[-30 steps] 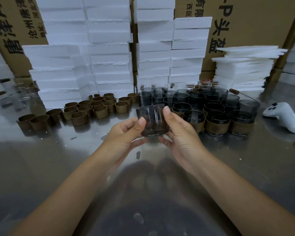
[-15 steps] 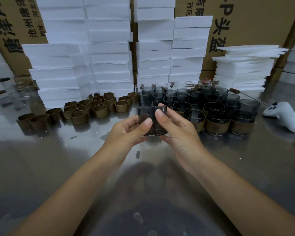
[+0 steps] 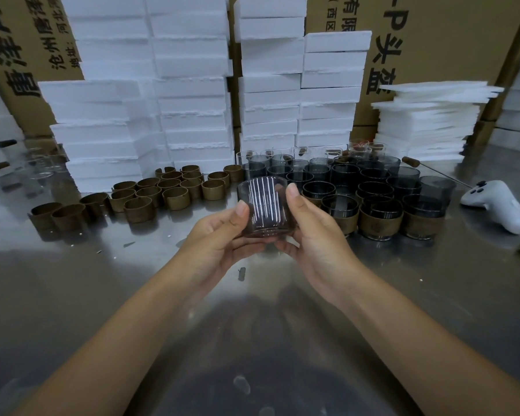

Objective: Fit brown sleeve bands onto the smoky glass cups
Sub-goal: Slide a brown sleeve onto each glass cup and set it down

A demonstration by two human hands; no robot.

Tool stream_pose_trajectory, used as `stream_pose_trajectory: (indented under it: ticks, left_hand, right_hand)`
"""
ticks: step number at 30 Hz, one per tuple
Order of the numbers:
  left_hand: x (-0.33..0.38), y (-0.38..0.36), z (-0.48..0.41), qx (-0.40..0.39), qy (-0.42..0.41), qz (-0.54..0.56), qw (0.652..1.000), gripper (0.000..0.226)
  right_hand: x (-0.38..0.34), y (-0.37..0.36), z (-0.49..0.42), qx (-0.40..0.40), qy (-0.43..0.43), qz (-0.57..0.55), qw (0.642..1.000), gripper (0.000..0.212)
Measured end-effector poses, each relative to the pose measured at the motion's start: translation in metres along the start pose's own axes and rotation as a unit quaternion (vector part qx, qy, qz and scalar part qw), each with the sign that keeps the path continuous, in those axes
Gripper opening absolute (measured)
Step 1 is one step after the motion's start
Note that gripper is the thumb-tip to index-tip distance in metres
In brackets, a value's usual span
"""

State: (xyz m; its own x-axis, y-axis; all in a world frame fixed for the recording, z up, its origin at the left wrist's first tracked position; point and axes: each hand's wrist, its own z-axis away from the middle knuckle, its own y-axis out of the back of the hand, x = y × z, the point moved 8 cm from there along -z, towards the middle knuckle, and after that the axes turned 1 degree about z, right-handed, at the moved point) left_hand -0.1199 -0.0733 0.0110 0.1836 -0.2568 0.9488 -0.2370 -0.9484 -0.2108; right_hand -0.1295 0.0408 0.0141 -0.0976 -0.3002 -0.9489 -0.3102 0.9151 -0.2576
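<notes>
Shiny metal forms the surface (image 3: 72, 295). It is backed by at least 4 tall columns of white foam blocks (image 3: 189, 85), 1 lower stack of thin foam sheets (image 3: 427, 121) and printed cardboard boxes (image 3: 451, 40). Roughly 20 loose brown sleeve bands (image 3: 176, 198) stand in a ragged cluster on the left half. To their right, about 30 smoky glass cups (image 3: 376, 187) are packed closely together, and 3 banded cups (image 3: 380, 222) show in the front row. 1 white controller (image 3: 496, 205) lies just right of the cluster.

1 held cup (image 3: 264, 211) sits roughly upright above the surface, in front of the cluster's left edge and between the 2 hands. The left hand (image 3: 213, 235) grips it with the thumb on the left of its near wall. The right hand (image 3: 315, 238) grips it with the thumb near the rim on the right. The fingers of both hands curl under its base.
</notes>
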Motion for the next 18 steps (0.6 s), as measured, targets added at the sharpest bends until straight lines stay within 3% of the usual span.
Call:
stream_pose_trajectory:
  ticks: [3, 8, 16, 18]
  left_hand:
    - [-0.001, 0.001, -0.001, 0.01, 0.002, 0.005, 1.0, 0.066]
    - [-0.004, 0.006, -0.002, 0.037, 0.005, -0.106, 0.994, 0.055]
    - [-0.01, 0.004, -0.002, -0.017, 0.014, -0.165, 0.986, 0.067]
    - [-0.012, 0.005, -0.003, -0.01, 0.013, -0.178, 0.984, 0.059]
  right_hand:
    - [0.001, 0.002, -0.001, 0.0, -0.01, 0.025, 1.0, 0.047]
    - [0.014, 0.007, -0.003, 0.038, -0.079, 0.068, 0.994, 0.056]
    - [0.029, 0.012, -0.002, 0.065, -0.161, -0.005, 0.985, 0.055]
    - [0.03, 0.013, -0.002, 0.062, -0.164, 0.005, 0.984, 0.063]
